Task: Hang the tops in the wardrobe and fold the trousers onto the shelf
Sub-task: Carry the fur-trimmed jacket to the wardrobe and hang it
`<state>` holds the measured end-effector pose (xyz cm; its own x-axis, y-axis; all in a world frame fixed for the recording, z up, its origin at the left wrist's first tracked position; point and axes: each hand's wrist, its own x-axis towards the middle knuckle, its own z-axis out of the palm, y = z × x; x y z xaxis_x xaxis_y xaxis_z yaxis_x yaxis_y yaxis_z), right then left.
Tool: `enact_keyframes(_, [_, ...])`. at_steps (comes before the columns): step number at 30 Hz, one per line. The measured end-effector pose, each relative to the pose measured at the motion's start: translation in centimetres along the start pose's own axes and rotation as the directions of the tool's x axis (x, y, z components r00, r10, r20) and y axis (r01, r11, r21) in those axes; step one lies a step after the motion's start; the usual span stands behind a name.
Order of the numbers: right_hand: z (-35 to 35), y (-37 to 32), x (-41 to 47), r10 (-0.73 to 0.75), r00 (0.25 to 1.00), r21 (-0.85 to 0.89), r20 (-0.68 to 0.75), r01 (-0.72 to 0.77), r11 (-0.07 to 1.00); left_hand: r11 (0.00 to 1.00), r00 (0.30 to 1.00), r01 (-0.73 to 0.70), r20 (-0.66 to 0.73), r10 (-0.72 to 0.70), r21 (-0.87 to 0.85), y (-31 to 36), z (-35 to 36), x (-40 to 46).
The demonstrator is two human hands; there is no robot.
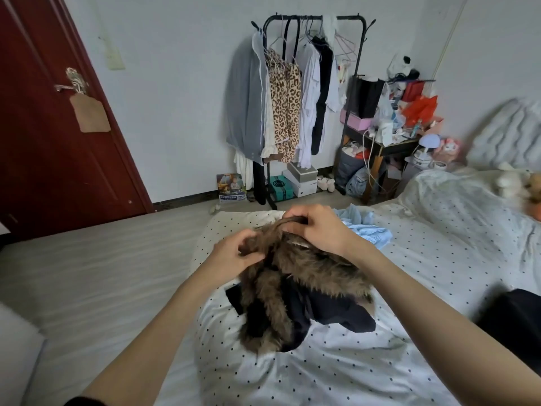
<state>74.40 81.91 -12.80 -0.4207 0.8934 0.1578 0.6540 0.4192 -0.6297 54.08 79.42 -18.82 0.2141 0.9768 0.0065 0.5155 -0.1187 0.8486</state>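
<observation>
- A person leans over a bed [336, 373] covered in a white, black-dotted sheet, both bare forearms reaching forward over a brown fur garment [307, 271]; the garment lies bunched on the sheet with a black lining or black cloth showing beneath and beside it
- The left hand [237, 253] grips the fur at its left upper edge, fingers curled into the pile; the right hand [316, 227] pinches a raised fold of the same garment at its top, fingers bent round it; the two hands sit near each other, apart by a short stretch of fur
- A light blue garment [363, 227] lies crumpled on the bed just beyond the right hand; a dark item [515, 323] rests at the right edge of the bed, too cropped to identify
- Against the far wall stands a black clothes rack [313, 19] hung with tops, among them a grey garment [246, 104], a leopard-print piece [285, 106] and white and black items; several bare hangers hang at its right end
- Boxes [301, 180] sit on the floor under the rack; a cluttered side table [389, 142] stands to its right; a dark red door [44, 127] fills the left of the room
</observation>
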Motion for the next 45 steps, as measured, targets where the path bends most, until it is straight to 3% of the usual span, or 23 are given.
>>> enact_keyframes(6, [0.5,-0.7,1.4,0.013,0.996,0.063,0.083,-0.018,0.998,0.995,0.986,-0.004,-0.166,0.020,0.097,0.3,-3.8,-1.0])
enact_keyframes(14, [5.9,-7.9,4.4,-0.082,0.929,0.219,0.360,0.001,0.976,0.989,0.895,0.028,-0.445,0.041,0.147,-0.3,-11.5,-8.2])
enact_keyframes(17, [8.0,-12.3,5.4,-0.168,0.896,0.254,0.412,0.064,0.965,0.964,0.825,0.153,-0.565,-0.004,0.216,-1.3,-14.5,-12.2])
enact_keyframes(20, [10.1,-17.6,6.3,-0.249,0.867,0.306,0.432,0.119,0.944,0.920,0.703,0.326,-0.706,-0.082,0.218,-2.8,-16.6,-16.5])
enact_keyframes(23, [13.1,-22.8,7.3,-0.292,0.851,0.292,0.437,0.173,0.941,0.921,0.585,0.358,-0.806,-0.092,0.154,-4.2,-18.0,-21.2])
enact_keyframes(30, [19.4,-30.8,8.0,-0.231,0.867,0.463,0.442,0.000,0.887,0.923,0.599,0.382,-0.775,-0.202,0.054,-6.5,-18.0,-29.7])
enact_keyframes(34, [20.7,-32.4,7.8,-0.270,0.857,0.488,0.440,0.025,0.873,0.885,0.490,0.463,-0.815,-0.310,-0.058,-9.1,-18.3,-32.4])
enact_keyframes(36, [20.7,-32.0,7.6,-0.357,0.805,0.471,0.473,0.112,0.875,0.847,0.427,0.523,-0.831,-0.357,-0.095,-10.7,-18.6,-34.2])
enact_keyframes(39, [19.7,-30.2,7.6,-0.449,0.733,0.468,0.510,0.202,0.860,0.806,0.391,0.579,-0.824,-0.410,-0.127,-12.6,-18.8,-35.4])
enact_keyframes(45, [18.6,-27.5,7.9,-0.471,0.629,0.417,0.618,0.245,0.875,0.783,0.480,0.612,-0.733,-0.482,-0.114,-14.4,-18.5,-33.4])
